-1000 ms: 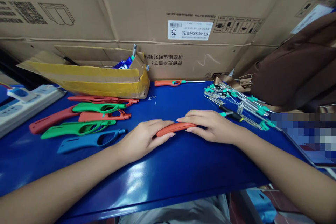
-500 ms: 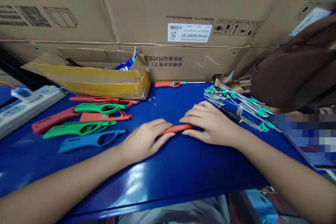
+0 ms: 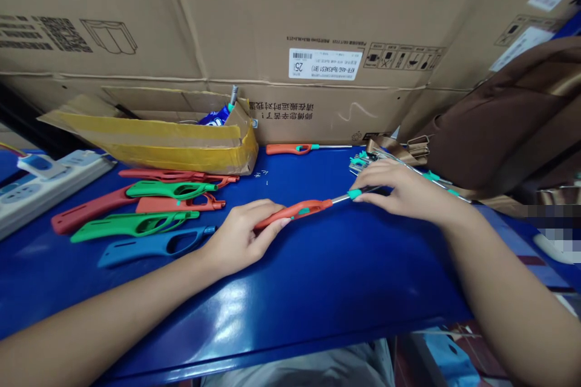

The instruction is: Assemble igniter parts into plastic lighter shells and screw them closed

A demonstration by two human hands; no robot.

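Note:
An orange utility lighter handle (image 3: 311, 208) with a teal trigger is gripped by its rear end in my left hand (image 3: 245, 231), thumb on the near side. Pinched between thumb and fingers of my right hand (image 3: 402, 190) is a metal lighter tube (image 3: 341, 199) with a teal collar (image 3: 354, 194). The tube's left end meets the front tip of the handle; whether it sits inside, I cannot tell. Behind my right hand lies a pile of metal tubes with teal parts (image 3: 358, 160), partly hidden by that hand. A whole orange lighter (image 3: 287, 149) lies at the back.
Several red, green and blue handles (image 3: 152, 253) lie at the left, before a taped cardboard box (image 3: 181, 145). A white power strip (image 3: 54, 184) is at far left. A large carton (image 3: 227, 30) stands behind the blue table (image 3: 281, 314). Brown fabric (image 3: 508, 109) lies at right.
My right hand has left the orange handle and moved right, and now holds a metal tube against its front. My left hand keeps the handle, now showing its teal trigger.

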